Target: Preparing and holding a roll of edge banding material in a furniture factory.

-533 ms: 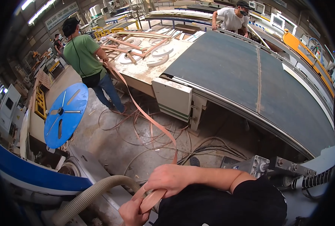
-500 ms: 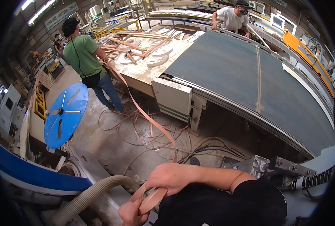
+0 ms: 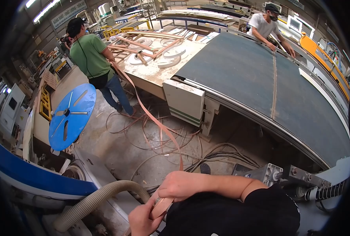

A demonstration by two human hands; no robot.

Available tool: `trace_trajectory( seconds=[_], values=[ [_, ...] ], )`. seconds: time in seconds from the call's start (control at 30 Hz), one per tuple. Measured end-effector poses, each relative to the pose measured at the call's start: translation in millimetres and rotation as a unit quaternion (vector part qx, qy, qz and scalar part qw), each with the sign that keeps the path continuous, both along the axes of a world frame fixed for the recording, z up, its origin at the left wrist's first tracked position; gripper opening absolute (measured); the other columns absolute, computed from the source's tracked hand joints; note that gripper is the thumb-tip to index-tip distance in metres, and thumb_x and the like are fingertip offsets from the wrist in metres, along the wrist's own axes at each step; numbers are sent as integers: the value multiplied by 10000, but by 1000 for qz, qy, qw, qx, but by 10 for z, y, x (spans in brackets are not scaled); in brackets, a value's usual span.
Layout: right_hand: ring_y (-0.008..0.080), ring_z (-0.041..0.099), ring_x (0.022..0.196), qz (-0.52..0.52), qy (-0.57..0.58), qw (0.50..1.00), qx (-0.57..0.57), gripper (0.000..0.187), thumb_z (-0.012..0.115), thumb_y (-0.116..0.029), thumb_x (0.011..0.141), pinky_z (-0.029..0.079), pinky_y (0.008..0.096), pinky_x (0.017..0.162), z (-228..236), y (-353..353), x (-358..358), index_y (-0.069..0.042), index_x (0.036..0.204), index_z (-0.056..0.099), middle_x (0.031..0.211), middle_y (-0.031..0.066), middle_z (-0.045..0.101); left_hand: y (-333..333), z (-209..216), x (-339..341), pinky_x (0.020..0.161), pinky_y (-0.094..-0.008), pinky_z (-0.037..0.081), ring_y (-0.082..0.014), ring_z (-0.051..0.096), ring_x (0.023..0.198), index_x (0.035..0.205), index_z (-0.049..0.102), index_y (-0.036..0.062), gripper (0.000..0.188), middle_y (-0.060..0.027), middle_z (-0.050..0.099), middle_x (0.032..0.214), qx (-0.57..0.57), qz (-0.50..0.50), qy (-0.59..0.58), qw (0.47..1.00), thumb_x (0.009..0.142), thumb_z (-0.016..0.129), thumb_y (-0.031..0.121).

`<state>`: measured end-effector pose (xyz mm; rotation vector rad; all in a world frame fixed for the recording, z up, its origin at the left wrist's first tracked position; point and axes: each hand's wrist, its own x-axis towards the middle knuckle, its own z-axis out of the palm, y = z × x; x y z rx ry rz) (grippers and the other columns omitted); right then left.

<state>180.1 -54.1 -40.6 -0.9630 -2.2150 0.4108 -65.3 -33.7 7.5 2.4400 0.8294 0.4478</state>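
Note:
A long pinkish-brown strip of edge banding (image 3: 158, 122) hangs in a slack curve from a co-worker's hands down to mine. My right hand (image 3: 179, 185) is closed on it, with knuckles up. Just below and to the left, my left hand (image 3: 143, 218) grips a gathered, looped part of the banding (image 3: 162, 207). The two hands almost touch in front of my black shirt. My left fingertips are partly hidden behind the loop.
A co-worker in green (image 3: 89, 55) stands beyond a blue slotted disc (image 3: 72, 118). A ridged hose (image 3: 96, 198) curves at my left. Cables (image 3: 222, 153) lie on the floor. A dark conveyor bed (image 3: 238, 74) spans the right; another co-worker (image 3: 261, 25) leans at its far side.
My left hand has moved up and right, closer to my right hand, and the banding's loop between them is smaller. The co-worker in white has shifted right, reaching along the conveyor's far edge.

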Motion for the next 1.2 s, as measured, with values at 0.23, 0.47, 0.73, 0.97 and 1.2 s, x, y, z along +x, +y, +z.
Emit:
trace_trajectory(
  seconds=[0.23,0.47,0.73,0.97,1.2],
  values=[
    [355,625,766,52,33,997,-54,271,721,-176,713,486,445,636,71,-58,58,-55,919,595,804,104,623,-8,-167,-144,691,-394,544,-364,707,790,1132,702,33,413,-209,705,867,-31,-22,-101,994,758,819,164],
    [351,629,761,47,9,996,-73,282,737,-222,742,488,454,635,-3,-84,112,-84,956,618,822,101,641,120,-13,-281,698,-397,529,-359,689,801,1153,701,68,407,-197,694,891,-56,-18,-54,997,774,810,169],
    [348,639,780,45,2,997,-65,303,741,-191,750,502,437,653,72,-54,131,-79,1014,642,846,102,656,109,-42,-290,704,-349,563,-285,699,764,1129,700,97,472,-93,732,956,-26,12,-41,999,673,813,133],
    [328,657,776,21,4,998,-59,320,745,-180,753,525,408,658,101,-41,199,-82,1045,657,863,95,676,131,-234,-366,741,-371,567,-306,708,840,1121,703,89,457,-101,729,956,18,45,-43,998,672,783,68],
    [326,662,808,38,11,995,-86,363,762,-174,742,529,409,679,64,-62,167,-75,1076,661,890,97,687,130,-152,-479,711,-382,546,-328,692,821,1110,698,78,409,-142,711,936,-2,9,-43,999,715,796,115]
  ],
)
